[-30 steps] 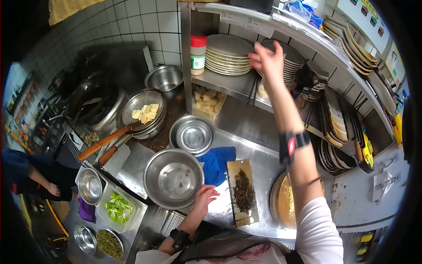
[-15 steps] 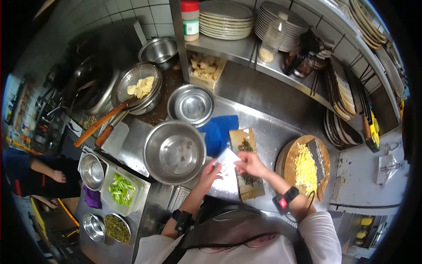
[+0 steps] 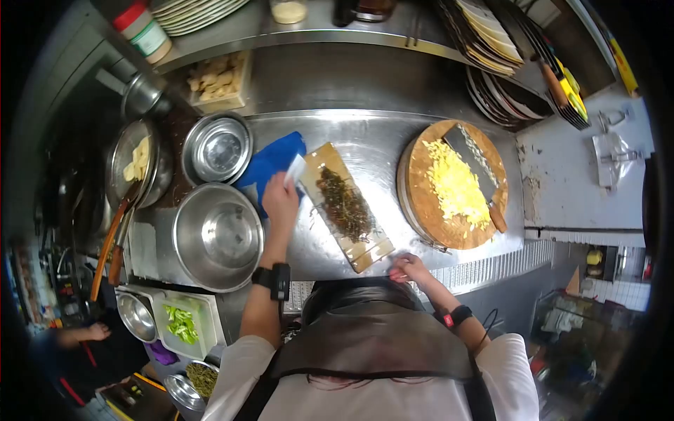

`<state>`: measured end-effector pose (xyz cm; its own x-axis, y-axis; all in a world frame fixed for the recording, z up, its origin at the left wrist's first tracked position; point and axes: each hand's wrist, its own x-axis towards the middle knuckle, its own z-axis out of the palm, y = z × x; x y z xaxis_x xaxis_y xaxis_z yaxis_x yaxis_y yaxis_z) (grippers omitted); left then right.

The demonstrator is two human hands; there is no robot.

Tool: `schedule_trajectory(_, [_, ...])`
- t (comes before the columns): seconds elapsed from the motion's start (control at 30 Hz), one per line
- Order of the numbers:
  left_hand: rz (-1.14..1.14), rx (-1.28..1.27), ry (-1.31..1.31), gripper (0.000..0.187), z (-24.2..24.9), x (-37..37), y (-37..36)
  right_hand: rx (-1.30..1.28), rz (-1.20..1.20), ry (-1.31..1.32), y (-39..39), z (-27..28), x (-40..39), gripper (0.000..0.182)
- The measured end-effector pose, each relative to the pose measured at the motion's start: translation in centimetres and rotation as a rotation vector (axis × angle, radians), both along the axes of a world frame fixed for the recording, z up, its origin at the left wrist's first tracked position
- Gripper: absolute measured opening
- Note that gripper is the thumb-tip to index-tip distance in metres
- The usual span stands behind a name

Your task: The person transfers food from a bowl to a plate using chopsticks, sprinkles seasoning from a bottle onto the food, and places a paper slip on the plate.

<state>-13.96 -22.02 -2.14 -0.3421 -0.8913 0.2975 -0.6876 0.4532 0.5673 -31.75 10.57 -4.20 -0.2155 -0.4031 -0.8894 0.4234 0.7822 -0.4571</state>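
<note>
Right hand (image 3: 409,267) came down from the shelf, now at the surface's near edge, 6 o'clock of the rectangular plate (image 3: 345,206). Left hand (image 3: 281,198) carried the white slip (image 3: 295,168) to the plate's 10 o'clock corner, over the blue cloth (image 3: 270,163).

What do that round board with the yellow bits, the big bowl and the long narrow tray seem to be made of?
The round board looks like unfinished wood: matte brown with a thick edge. The big bowl looks like stainless steel, grey and shiny with reflections. The long narrow tray near the left hand is tan and flat, perhaps wood or bamboo, though glare on it leaves that open.
</note>
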Motion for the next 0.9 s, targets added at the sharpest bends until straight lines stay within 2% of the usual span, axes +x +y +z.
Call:
schedule_trajectory(0.03, [-0.007,-0.092,-0.046,0.016,-0.5,-0.7,-1.2,-0.076,-0.061,-0.054,-0.2,-0.1,0.2,0.030])
schedule_trajectory(0.1, [0.008,0.117,-0.048,0.025,-2.3,-1.7,-2.9,-0.116,-0.099,-0.124,-0.6,-1.1,0.4,0.026])
schedule_trajectory(0.17, [0.027,0.302,0.103,0.038,-6.0,-2.3,-4.6,-0.260,-0.343,-0.206,-1.0,-2.2,1.0,0.020])
schedule_trajectory(0.23, [0.027,0.445,0.233,0.042,-8.3,-3.0,-5.8,-0.275,-0.344,-0.215,-1.6,-2.8,1.0,0.017])
schedule_trajectory(0.33, [0.074,0.455,0.217,0.043,-7.3,-3.5,-5.4,-0.210,-0.277,-0.074,-2.0,-2.9,1.4,0.019])
schedule_trajectory(0.43, [0.073,0.435,0.172,0.041,-6.6,-3.3,-5.3,-0.169,-0.264,-0.010,-1.6,-4.2,1.4,0.019])
schedule_trajectory(0.5, [0.047,0.533,0.052,0.039,-4.6,-3.4,-5.0,-0.149,-0.254,0.004,-1.0,-4.4,1.4,0.020])
schedule_trajectory(0.57, [0.026,0.519,0.029,0.038,-5.0,-3.2,-4.4,-0.131,-0.246,0.017,-0.2,-4.4,1.5,0.020])
schedule_trajectory(0.67, [-0.013,0.532,0.000,0.036,-5.3,-2.6,-2.9,-0.185,-0.337,0.035,1.8,-4.0,2.1,0.013])
schedule_trajectory(0.73, [-0.025,0.562,-0.003,0.036,-5.1,-2.4,-1.9,-0.363,-0.543,-0.084,2.7,-3.4,2.3,0.012])
schedule_trajectory(0.77, [-0.013,0.539,0.025,0.035,-5.2,-2.4,-1.6,-0.357,-0.539,-0.087,2.9,-3.0,2.3,0.012])
schedule_trajectory(0.83, [0.003,0.517,0.054,0.035,-5.2,-2.3,-1.3,-0.520,-0.521,-0.129,3.0,-2.1,1.8,0.011])
schedule_trajectory(0.9, [0.011,0.531,0.065,0.039,-4.6,-2.3,-1.3,-0.519,-0.497,-0.146,3.1,-1.2,1.4,0.011])
